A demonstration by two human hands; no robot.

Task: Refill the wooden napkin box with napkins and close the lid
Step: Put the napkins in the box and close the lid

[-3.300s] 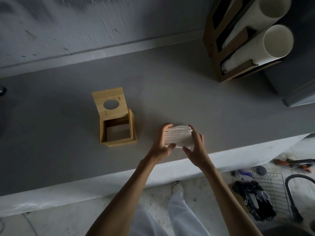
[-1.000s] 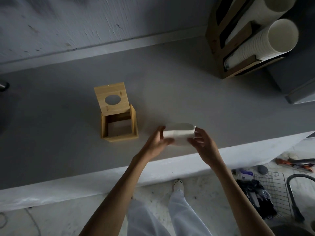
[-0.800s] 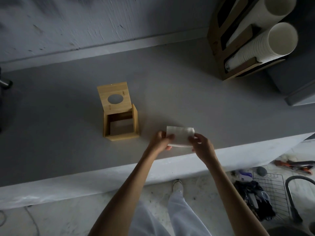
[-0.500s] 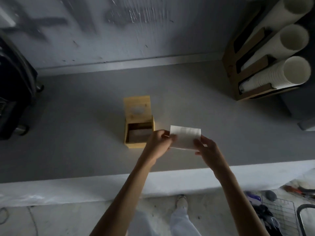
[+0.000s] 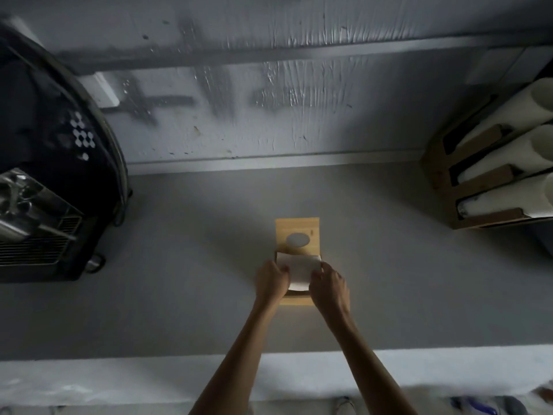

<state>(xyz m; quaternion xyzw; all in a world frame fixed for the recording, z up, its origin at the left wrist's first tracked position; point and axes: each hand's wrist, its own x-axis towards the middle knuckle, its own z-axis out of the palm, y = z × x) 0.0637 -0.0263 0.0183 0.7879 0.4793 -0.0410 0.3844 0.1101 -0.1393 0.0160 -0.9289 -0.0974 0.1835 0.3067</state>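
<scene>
we see both hands over the wooden napkin box (image 5: 296, 301) mid-counter; left hand (image 5: 270, 281) pinches the left edge of the napkin stack (image 5: 297, 272), right hand (image 5: 329, 284) pinches the right edge; fingers of both curled closed on the stack, thumbs toward us, so neither hand is free; the stack sits right at the box mouth, its lower part seeming to dip behind the near wall, but we cannot tell how deep it has gone or whether it touches the floor of the box; motion blur softens the edges.

key relation: the stack lies between the two hands and directly above/inside the opening; its long axis runs left to right, matching the width of the box, so we judge the move ahead is mostly straight down, no turn needed; both hands about equally near, the right one a touch nearer to us.

lid (image 5: 297, 235) stands open on the far side of the box, tilted up and back, round hole facing us; it is just beyond the stack's far edge, touching or nearly, cannot tell; it looks clear enough not to block the drop, though fingers squeezed against the side walls could snag.

step in hand, as we judge: seating the napkins; lid closing not yet done; the lid is far of both hands.

grey counter (image 5: 179, 295) otherwise; dark machine (image 5: 54, 190) far left, cup dispenser (image 5: 493, 175) far right, both well apart from the box.
</scene>
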